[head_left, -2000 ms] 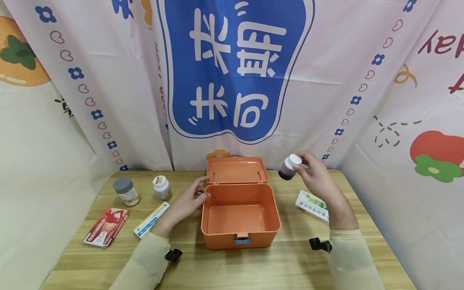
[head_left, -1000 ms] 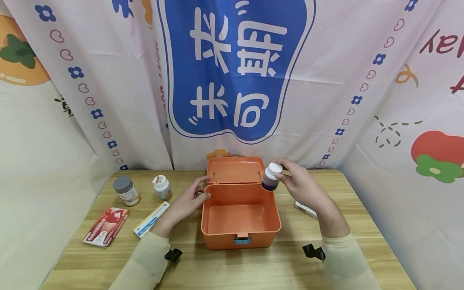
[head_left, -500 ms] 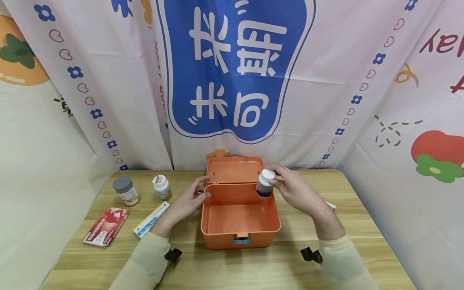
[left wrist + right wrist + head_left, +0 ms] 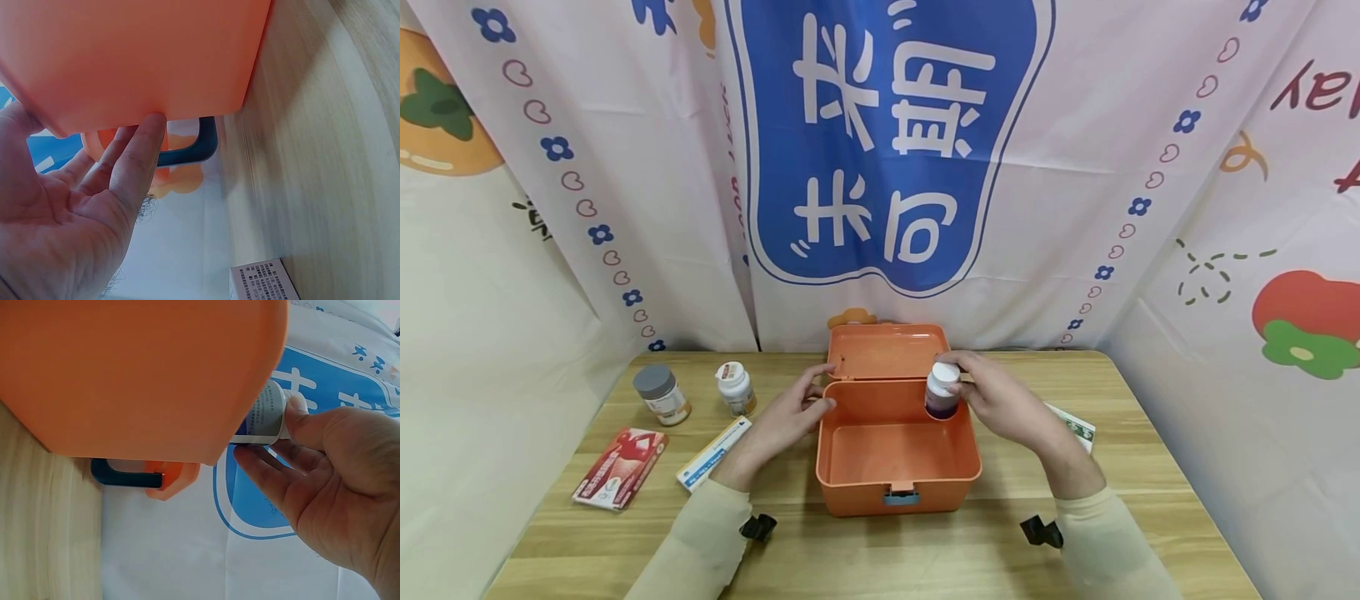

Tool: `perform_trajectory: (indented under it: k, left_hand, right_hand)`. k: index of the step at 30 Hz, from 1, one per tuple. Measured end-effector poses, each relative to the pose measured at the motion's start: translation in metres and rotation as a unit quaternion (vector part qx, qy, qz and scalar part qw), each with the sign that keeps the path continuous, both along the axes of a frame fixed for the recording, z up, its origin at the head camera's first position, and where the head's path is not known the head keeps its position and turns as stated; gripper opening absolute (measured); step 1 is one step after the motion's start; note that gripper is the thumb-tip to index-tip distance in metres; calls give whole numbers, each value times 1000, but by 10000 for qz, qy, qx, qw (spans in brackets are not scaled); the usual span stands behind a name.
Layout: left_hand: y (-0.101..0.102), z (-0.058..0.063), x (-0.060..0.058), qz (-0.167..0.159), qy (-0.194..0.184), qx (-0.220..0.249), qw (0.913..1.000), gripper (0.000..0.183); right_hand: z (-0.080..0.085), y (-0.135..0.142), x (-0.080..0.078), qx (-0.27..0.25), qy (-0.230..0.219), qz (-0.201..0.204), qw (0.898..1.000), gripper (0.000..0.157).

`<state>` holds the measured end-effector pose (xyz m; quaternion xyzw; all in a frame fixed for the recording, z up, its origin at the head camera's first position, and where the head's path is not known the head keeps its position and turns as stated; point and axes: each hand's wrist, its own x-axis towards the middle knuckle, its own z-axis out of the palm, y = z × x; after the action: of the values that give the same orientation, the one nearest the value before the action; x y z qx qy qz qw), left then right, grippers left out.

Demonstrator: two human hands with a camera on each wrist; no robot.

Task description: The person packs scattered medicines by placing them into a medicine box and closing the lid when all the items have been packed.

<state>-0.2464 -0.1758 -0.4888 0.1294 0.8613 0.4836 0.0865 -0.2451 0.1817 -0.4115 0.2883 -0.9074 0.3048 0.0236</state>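
An orange plastic box (image 4: 898,500) stands on the table with its lid (image 4: 887,350) swung back. At the box's rear left corner my left hand (image 4: 786,414) holds on, thumb at the rim and fingers reaching behind, as the left wrist view shows. My right hand (image 4: 1007,400) pinches a pill bottle (image 4: 942,396) near its white cap. The bottle is upright, its dark purple base just inside the opening at the rear right. In the right wrist view, the box wall (image 4: 137,381) hides the bottle's lower part.
Left of the box are a grey-capped jar (image 4: 662,396), a white pill bottle (image 4: 735,389), a red carton (image 4: 621,469) and a slim white-and-blue carton (image 4: 711,454). A white-and-green carton (image 4: 1075,427) lies partly under the right forearm. A printed curtain (image 4: 1037,208) hangs behind.
My right hand has carried the pill bottle leftward and down from the right of the box to its opening. My left hand has stayed at the box's corner.
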Motion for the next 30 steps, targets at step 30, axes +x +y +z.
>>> perform_trajectory:
  k: [30]
  left_hand:
    - [0,0,0,49,-115,-3,9999,61]
  right_hand:
    - [-9,-7,2,671,98,474,9966,33]
